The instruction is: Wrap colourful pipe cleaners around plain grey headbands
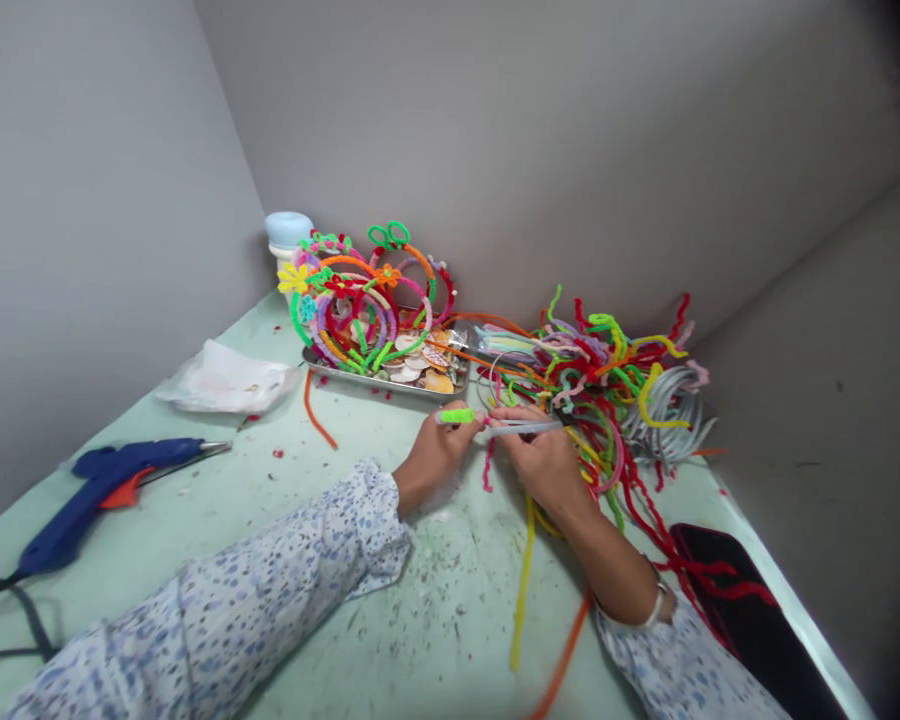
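Note:
Both my hands meet over the middle of the table around one pale grey headband (529, 427). Its left end is wrapped in bright green pipe cleaner (457, 416). My left hand (433, 455) is closed on that wrapped end. The fingers of my right hand (546, 462) pinch the bare band, close to the left fingertips. A pink pipe cleaner (487, 470) hangs down between the hands; which fingers hold it, if any, I cannot tell.
Finished colourful headbands (352, 290) stand on a metal tray (420, 390) with shell-like pieces. Tangled pipe cleaners (592, 360) and stacked grey headbands (669, 415) lie right. A blue glue gun (112, 480), a plastic bag (225, 380), a phone (757, 640) and a lidded container (289, 230) surround them.

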